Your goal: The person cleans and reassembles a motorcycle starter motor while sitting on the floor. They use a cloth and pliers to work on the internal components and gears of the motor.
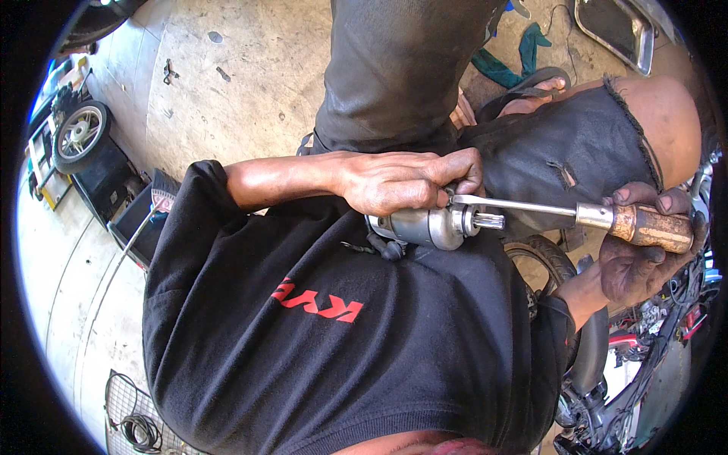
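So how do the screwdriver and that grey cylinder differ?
The screwdriver is slim; the grey cylinder is much thicker. The screwdriver has a brown, wood-like handle; the grey cylinder has a grooved metal shaft sticking out. The right hand grips the screwdriver; the left hand holds the grey cylinder. Both have bare metal parts.

My wooden-handled screwdriver (595, 215) lies nearly level, tip at my grey cylindrical motor (434, 229), whose toothed shaft (490, 221) points right.

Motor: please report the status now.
Left hand holds motor. Right hand grips screwdriver. Motor's toothed shaft points right. Left hand crowds screwdriver tip.
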A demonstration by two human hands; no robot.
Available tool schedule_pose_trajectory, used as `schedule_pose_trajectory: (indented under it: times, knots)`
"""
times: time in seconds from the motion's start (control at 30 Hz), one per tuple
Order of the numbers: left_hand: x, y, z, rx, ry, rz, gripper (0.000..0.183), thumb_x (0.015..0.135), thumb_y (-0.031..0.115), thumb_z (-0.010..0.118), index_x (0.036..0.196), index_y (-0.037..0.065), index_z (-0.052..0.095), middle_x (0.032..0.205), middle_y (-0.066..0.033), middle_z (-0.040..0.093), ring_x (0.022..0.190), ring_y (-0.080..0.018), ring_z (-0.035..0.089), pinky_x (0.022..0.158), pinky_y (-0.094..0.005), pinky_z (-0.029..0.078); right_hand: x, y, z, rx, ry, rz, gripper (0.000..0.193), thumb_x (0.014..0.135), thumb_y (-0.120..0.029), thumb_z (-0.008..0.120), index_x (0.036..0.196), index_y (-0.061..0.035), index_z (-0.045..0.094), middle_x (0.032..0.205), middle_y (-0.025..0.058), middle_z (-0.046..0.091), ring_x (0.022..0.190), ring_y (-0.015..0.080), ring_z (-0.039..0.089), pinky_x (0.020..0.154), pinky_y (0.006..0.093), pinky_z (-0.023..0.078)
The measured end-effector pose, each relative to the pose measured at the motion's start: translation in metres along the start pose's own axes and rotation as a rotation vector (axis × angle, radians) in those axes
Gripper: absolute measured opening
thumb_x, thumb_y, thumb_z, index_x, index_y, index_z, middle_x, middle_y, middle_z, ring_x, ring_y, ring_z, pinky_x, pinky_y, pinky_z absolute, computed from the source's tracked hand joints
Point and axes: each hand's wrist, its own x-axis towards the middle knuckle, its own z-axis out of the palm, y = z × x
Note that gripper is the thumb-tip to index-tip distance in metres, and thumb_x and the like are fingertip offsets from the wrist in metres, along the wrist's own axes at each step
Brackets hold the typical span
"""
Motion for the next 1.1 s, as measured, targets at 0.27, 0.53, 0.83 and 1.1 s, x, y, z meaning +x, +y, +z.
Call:
schedule_pose_trajectory:
  times: [0.27,0.53,0.83,1.1]
  knots:
    - [0.003,-0.01,0.003,0.024,0.03,0.071,0.027,0.09,0.022,0.04,0.109,0.004,0.037,0.106,-0.0183,0.048,0.098,-0.0282,0.051,0.088,-0.0426,0.04,-0.004,0.01,-0.021,0.282,-0.148,0.056,0.072,0.089,-0.032,0.075,0.14,-0.0077,0.03,0.118,0.0219,0.047,0.085,0.0407,0.066,0.064,0.0428,0.066]
    - [0.007,-0.008,0.003,0.006,0.038,0.092,0.027,0.091,0.025,0.04,0.108,0.004,0.037,0.09,-0.0137,0.045,0.083,-0.0249,0.048,0.077,-0.0416,0.039,0.019,0.018,-0.073,0.665,-0.658,0.278,0.077,0.081,-0.013,0.083,0.139,-0.0078,0.031,0.13,0.0399,0.042,0.109,0.0482,0.062,0.075,0.0452,0.064]
    - [0.004,-0.005,-0.003,-0.02,0.001,0.013,0.02,0.091,0.019,0.039,0.105,0.005,0.035,0.114,-0.0229,0.055,0.105,-0.0314,0.055,0.091,-0.0439,0.042,0.015,0.016,-0.015,0.454,-0.329,-0.06,0.071,0.086,-0.025,0.08,0.144,-0.0255,0.038,0.12,0.0168,0.043,0.086,0.0405,0.062,0.072,0.0415,0.065]
    - [-0.002,-0.016,0.008,-0.231,0.124,0.241,0.018,0.103,0.024,0.034,0.104,0.006,0.036,0.13,-0.0304,0.053,0.117,-0.0328,0.054,0.102,-0.0429,0.04,0.012,-0.011,-0.077,0.368,0.254,-0.058,0.052,0.089,-0.057,0.066,0.115,-0.012,0.058,0.109,0.0089,0.051,0.091,0.0214,0.052,0.079,0.0358,0.044]
